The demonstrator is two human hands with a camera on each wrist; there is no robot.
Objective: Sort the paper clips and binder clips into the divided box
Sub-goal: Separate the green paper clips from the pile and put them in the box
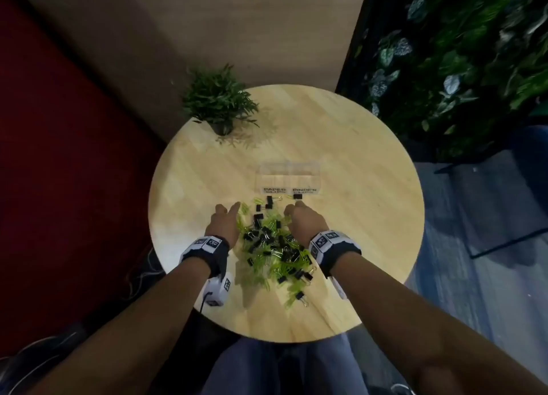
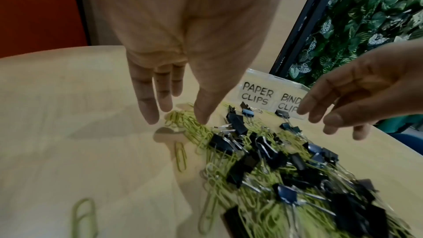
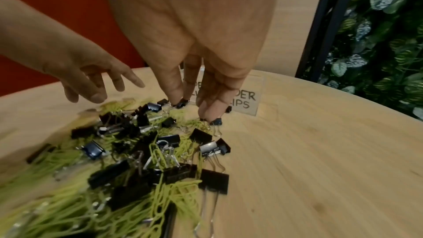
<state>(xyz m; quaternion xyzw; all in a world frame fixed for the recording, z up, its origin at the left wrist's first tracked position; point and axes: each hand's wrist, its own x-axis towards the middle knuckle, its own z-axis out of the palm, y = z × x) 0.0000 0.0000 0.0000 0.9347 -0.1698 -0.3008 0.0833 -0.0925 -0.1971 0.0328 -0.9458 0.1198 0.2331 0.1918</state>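
Right now my left hand (image 1: 224,220) hovers with fingers spread and straight over the left edge of the mixed heap, fingertips (image 2: 151,117) just above the green paper clips (image 2: 183,120), holding nothing. My right hand (image 1: 302,221) reaches down at the heap's right edge, fingers pointing downward and close together, tips touching or nearly touching a small black binder clip (image 3: 216,121); I cannot tell whether it is pinched yet. The pile of clips (image 1: 275,246) sits at the centre of the head view on the round table (image 1: 370,217), and the clear divided box (image 1: 287,177) stands just above it, labelled for paper clips on the left and binder clips on the right, both compartments seemingly empty. I judge sorting is only beginning: the first picks. Next I need a firm pinch on one clip, freed from the tangled wire handles, then a short carry to the matching compartment.
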